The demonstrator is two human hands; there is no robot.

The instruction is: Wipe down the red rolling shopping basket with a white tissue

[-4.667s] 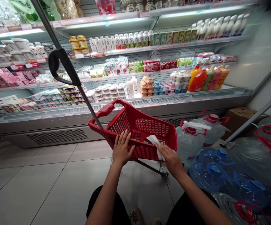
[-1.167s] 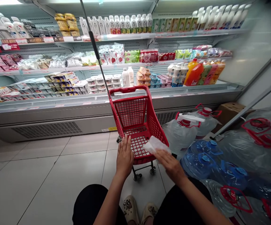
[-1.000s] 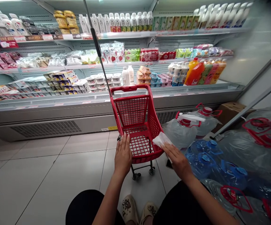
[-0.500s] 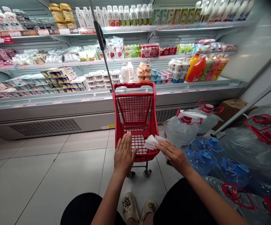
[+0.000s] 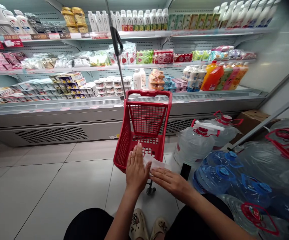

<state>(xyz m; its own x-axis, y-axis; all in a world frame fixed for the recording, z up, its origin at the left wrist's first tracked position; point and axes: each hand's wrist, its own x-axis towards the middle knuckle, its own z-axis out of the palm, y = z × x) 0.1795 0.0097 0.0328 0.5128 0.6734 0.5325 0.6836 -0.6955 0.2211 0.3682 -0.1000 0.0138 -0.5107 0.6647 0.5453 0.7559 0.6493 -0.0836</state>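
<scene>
A red plastic shopping cart (image 5: 148,113) stands on the tiled floor in front of me, turned slightly at an angle. My left hand (image 5: 136,168) is held over its near end, fingers stretched out and pointing forward, with nothing in it. Beside it, my right hand (image 5: 171,181) points leftward with its fingers extended together, holding a white tissue (image 5: 154,163) that sticks out beyond them over the cart. The fingertips of my right hand are close to my left thumb; whether they touch is hard to tell.
A refrigerated display (image 5: 97,115) with bottles and packs spans the far side. Large clear water jugs (image 5: 193,143) and blue bottles (image 5: 214,173) stand at the right, near a dark phone-like object (image 5: 185,171) and a cardboard box (image 5: 254,120). My shoes (image 5: 137,225) are below.
The cart has turned, its near end swinging left. My right hand has moved left and nearer to me with the tissue, closer to my left hand. The dark object at the right now shows more fully.
</scene>
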